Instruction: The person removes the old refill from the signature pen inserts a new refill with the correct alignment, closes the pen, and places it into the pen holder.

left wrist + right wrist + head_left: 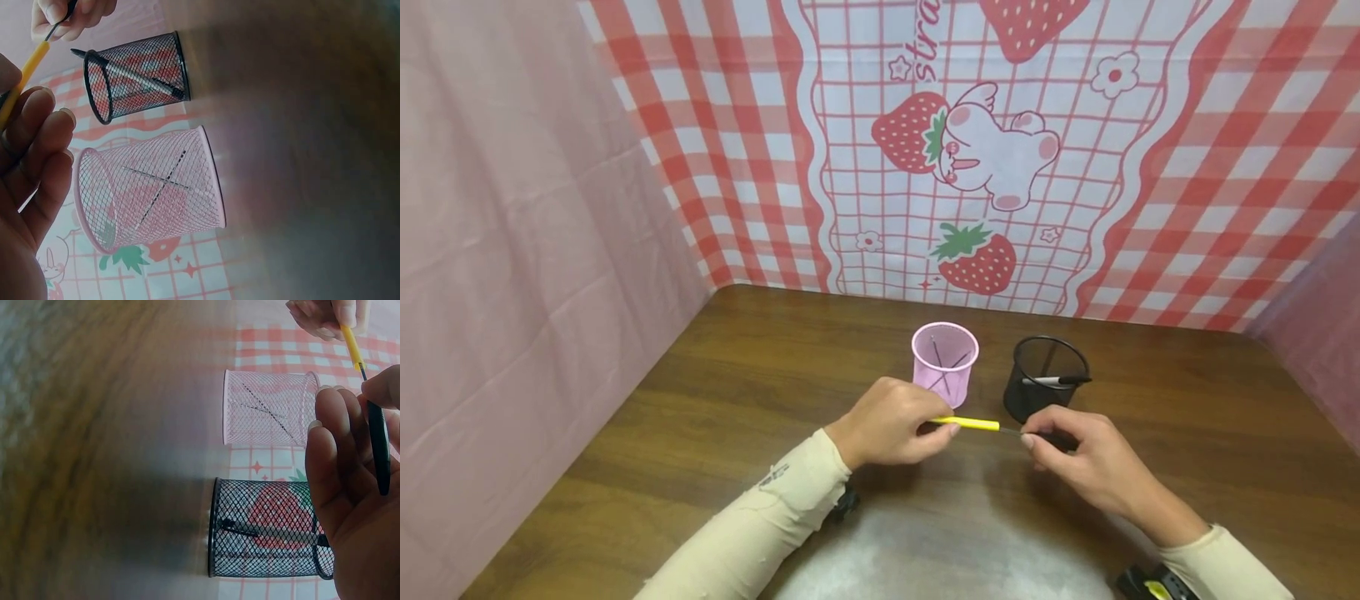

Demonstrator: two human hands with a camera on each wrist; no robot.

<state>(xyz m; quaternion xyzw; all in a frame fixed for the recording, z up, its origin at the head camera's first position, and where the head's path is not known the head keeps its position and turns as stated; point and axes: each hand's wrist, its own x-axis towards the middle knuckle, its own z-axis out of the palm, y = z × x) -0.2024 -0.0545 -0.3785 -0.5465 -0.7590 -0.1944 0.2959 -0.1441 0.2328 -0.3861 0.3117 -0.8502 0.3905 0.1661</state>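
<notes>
Fingers of the left hand pinch a yellow tube, and those of the right hand pinch a black handle; I see the two pieces held in the air just above the tabletop, in front of two mesh cups. A thin dark rod bridges the gap between the pieces, meeting the mouth of the tube. I cannot tell how far it reaches inside.

From the head camera I lose most of the handle behind the right hand, and the tube's far end disappears under the left. My left wrist feed cuts the tube off at its edge and crops the right hand at the top; my right wrist feed shows the handle's full length lying along the palm but crops the left hand.

The pink mesh cup stands behind the left hand, which covers a bit of its base. Two thin dark sticks cross inside it; through the mesh I cannot make out what they are. To its right, well apart from it, the black mesh cup has its lower corner hidden by the right hand. A black-and-silver pen leans in it, one end jutting past the rim. The tabletop blurs badly in my right wrist feed.
</notes>
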